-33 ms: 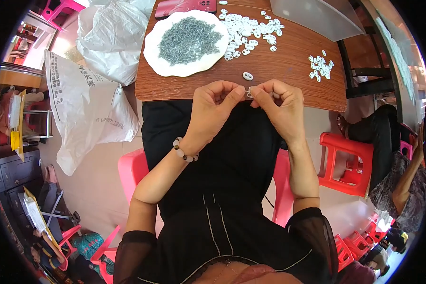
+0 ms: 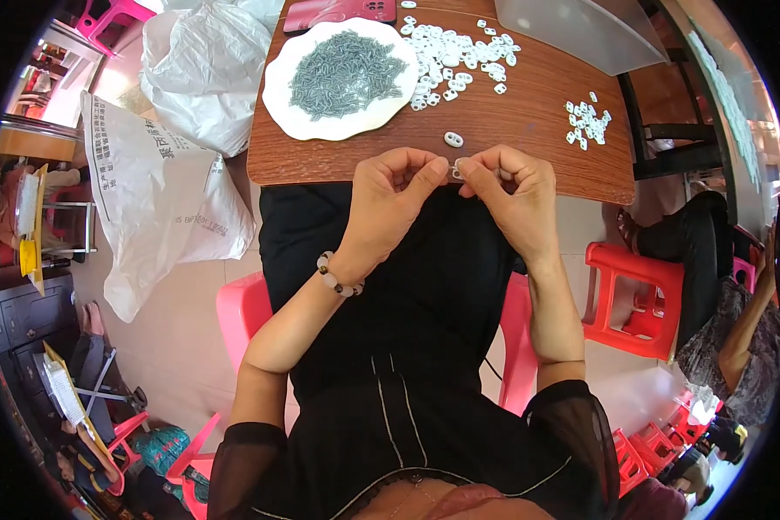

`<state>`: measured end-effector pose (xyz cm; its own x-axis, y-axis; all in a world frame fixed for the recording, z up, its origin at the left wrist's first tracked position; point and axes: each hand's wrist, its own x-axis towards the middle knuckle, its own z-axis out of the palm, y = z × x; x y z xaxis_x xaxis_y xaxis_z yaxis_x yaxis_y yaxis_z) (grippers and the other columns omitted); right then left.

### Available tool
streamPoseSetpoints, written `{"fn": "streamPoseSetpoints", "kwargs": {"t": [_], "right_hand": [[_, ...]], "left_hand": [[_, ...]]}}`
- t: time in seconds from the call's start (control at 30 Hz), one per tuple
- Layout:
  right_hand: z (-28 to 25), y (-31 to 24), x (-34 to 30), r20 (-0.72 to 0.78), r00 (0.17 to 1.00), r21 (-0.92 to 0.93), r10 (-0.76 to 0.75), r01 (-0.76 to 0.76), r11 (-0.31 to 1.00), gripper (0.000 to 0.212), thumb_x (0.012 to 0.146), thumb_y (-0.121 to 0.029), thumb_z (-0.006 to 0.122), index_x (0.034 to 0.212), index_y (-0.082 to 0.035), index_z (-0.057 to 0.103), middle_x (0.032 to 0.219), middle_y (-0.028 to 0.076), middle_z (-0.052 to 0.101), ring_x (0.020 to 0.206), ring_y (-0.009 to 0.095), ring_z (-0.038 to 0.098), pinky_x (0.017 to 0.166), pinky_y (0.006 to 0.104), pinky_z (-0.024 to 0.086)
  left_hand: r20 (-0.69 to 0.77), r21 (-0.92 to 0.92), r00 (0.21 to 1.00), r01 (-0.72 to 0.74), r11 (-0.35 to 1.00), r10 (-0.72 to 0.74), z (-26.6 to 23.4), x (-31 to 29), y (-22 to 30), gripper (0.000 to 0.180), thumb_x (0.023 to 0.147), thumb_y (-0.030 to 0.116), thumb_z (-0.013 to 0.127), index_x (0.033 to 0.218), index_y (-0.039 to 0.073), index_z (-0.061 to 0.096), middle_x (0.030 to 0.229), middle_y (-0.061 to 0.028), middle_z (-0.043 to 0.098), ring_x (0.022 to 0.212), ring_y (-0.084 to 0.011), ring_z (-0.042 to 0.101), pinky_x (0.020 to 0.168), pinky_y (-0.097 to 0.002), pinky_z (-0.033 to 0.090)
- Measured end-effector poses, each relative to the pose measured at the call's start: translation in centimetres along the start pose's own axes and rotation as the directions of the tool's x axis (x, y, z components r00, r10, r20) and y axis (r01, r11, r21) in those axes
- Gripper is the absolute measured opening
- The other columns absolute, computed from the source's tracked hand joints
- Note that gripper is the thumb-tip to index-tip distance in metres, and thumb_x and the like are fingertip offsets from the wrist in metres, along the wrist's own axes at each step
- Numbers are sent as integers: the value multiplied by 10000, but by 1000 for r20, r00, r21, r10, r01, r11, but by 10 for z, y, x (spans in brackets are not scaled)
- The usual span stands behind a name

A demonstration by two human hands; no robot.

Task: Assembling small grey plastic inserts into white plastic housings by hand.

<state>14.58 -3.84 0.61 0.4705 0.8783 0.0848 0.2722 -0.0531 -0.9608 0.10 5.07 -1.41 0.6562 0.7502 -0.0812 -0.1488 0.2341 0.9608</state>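
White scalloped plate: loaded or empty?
Loaded. A broad heap of small grey tube-like pieces covers the middle of the white scalloped plate, with its white rim showing around them.

It looks like a small hand-assembly workshop: loose white pieces [image 2: 450, 58] heaped toward the worktop's [image 2: 529, 113] far edge, big white sacks [image 2: 139, 225] beside its left edge, red plastic stools [image 2: 637, 261] and other people [image 2: 709, 251] around.

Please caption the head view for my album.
Left hand and right hand hold a small white piece at a brown wood-grain table, near a scalloped white plate of grey rods.
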Motion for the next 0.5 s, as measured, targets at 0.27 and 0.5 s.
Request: {"fn": "streamPoseSetpoints", "kwargs": {"t": [0.27, 0.5], "right_hand": [[1, -4, -1, -1, 1000, -35, 3, -3, 999, 152, 839, -126, 692, 761, 2, 666, 595, 31, 652, 484, 6, 494, 452, 188, 342], [0, -7, -1, 9, 1000, -98, 2, -2, 995, 151, 839, -130, 692, 762, -3, 666, 586, 29, 648, 486, 15, 515, 456, 195, 355]], "left_hand": [[-4, 19, 1000, 3, 1000, -3, -2, 1, -2, 183, 888, 139, 671, 927, -40, 671, 807, -33, 677, 722, -46, 597, 661, -181, 467], [-5, 64, 1000, -22, 998, 22, -2, 2, -3, 170, 882, 132, 674, 901, -37, 676, 763, -15, 659, 678, -31, 569, 608, -175, 443]]}}
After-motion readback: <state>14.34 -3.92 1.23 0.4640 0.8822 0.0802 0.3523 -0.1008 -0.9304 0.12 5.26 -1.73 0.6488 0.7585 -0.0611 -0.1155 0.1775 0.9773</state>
